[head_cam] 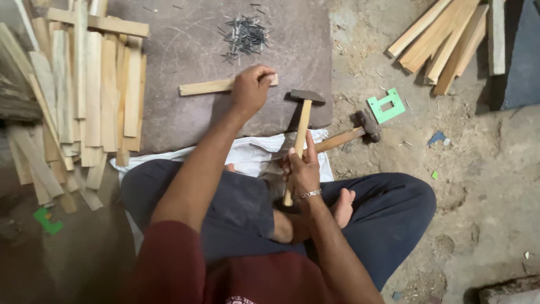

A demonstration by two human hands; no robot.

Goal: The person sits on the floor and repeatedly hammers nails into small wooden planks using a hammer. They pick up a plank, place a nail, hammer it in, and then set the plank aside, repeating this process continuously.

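I sit cross-legged on the ground in dark trousers. My left hand (pixel 251 87) presses on a thin wooden strip (pixel 205 87) lying on a dark board (pixel 185 45); whether the fingers pinch a nail I cannot tell. My right hand (pixel 301 169) grips the wooden handle of a hammer (pixel 304 112), whose metal head hangs just right of the strip's end. A heap of dark nails (pixel 243 35) lies on the board beyond the strip.
A stack of wooden slats (pixel 84 95) lies at the left. More slats (pixel 444 39) lie at the upper right. A second hammer (pixel 351 134) and a green plastic piece (pixel 386 105) rest on the dirt floor. White cloth (pixel 253 152) covers my lap's front.
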